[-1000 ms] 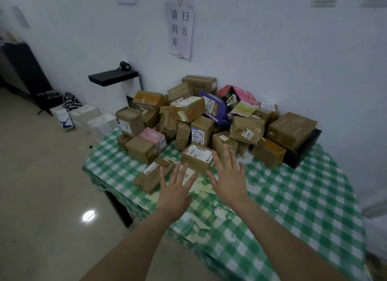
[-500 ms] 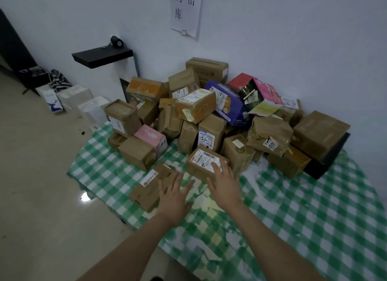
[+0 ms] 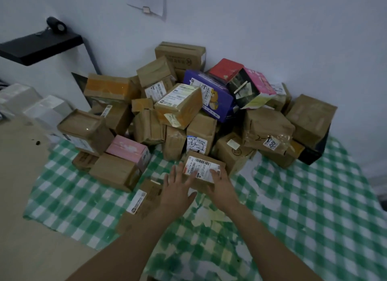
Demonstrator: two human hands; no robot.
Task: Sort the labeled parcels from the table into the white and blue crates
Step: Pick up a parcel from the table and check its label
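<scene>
The table draped in a green-and-white checked cloth (image 3: 314, 207) is being crowded along its far side by a loose heap of brown cardboard boxes (image 3: 268, 129). The small brown cardboard parcel with a white printed label (image 3: 202, 185) is being kept at the heap's near foot, just in front of an upright brown box with a scribbled label (image 3: 196, 144). It is being covered from the left by the left hand (image 3: 178, 188) and from the right by the right hand (image 3: 222, 184), with fingers being laid fairly straight on its top. No closed grasp is being shown, so it is judged as being pressed rather than clasped. If it is dragged nearer like this, fingers may be slipping on the label, and boxes stacked behind may be toppled forward. The flat brown parcel (image 3: 144, 199) under the left forearm, at the near left table edge, may be knocked off. The small parcel's long axis is being kept left to right, its right end slightly nearer, with its label being faced upward.
</scene>
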